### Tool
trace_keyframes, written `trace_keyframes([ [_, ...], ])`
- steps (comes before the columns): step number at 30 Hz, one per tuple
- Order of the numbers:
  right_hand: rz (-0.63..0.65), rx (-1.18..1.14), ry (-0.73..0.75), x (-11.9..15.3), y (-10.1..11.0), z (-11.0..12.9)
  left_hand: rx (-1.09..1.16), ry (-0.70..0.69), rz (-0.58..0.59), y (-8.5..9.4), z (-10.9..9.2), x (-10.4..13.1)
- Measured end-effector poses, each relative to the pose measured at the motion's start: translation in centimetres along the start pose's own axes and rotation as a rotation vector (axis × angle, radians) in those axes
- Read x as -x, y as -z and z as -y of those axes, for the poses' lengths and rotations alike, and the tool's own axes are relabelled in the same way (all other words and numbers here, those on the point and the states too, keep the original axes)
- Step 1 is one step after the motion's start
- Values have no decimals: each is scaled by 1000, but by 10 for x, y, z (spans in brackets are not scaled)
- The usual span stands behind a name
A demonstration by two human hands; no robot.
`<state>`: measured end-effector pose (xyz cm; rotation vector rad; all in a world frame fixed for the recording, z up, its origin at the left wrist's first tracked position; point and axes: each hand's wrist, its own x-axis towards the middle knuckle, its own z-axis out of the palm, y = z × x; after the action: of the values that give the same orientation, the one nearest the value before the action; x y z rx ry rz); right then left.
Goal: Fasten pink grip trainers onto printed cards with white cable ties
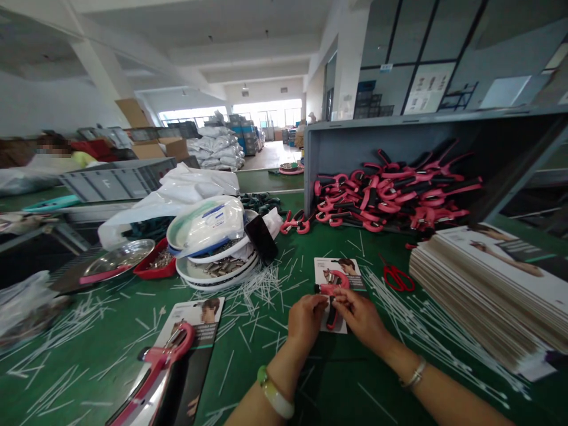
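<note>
We see a pink and black tool [329,296] lying on a printed card [338,278], flat on the green worktop [337,378] just ahead of us. The tool has curved, glossy plastic handles; the card is thin, stiff and rectangular. Our left hand [307,319] pinches the tool's near end with fingers curled close, and our right hand [361,315] closes its fingertips on the same tool from the other side, so both hands are narrow and holding it against the card. A pale green bangle [275,393] rings the left wrist, a thin metal bracelet [412,376] the right.

Thin white plastic ties [266,284] lie scattered like straws over the felt-like worktop. Red scissors [398,277] rest just right of the card. A tall, layered stack of cards [488,296] stands at the right. Behind, a grey crate [399,130] tipped on its side spills a heap of tools [390,192]. To the left sit stacked round plates [217,266] with small metal parts, and a finished carded tool [177,355].
</note>
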<state>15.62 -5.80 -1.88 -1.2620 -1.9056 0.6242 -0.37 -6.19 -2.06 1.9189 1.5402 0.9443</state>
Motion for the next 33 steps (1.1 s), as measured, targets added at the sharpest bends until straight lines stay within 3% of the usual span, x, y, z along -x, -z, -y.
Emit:
trace_keyframes([
  [19, 164, -249, -98, -7, 5, 8, -65, -21, 45, -2, 3, 0],
  [24, 283, -293, -186, -17, 9, 4, 49, -24, 14, -4, 6, 0],
  [29, 303, -264, -254, -28, 5, -3, 244, -55, 45, -2, 9, 2],
  [33, 293, -124, -182, -28, 3, 2, 384, -27, 86, -2, 9, 1],
])
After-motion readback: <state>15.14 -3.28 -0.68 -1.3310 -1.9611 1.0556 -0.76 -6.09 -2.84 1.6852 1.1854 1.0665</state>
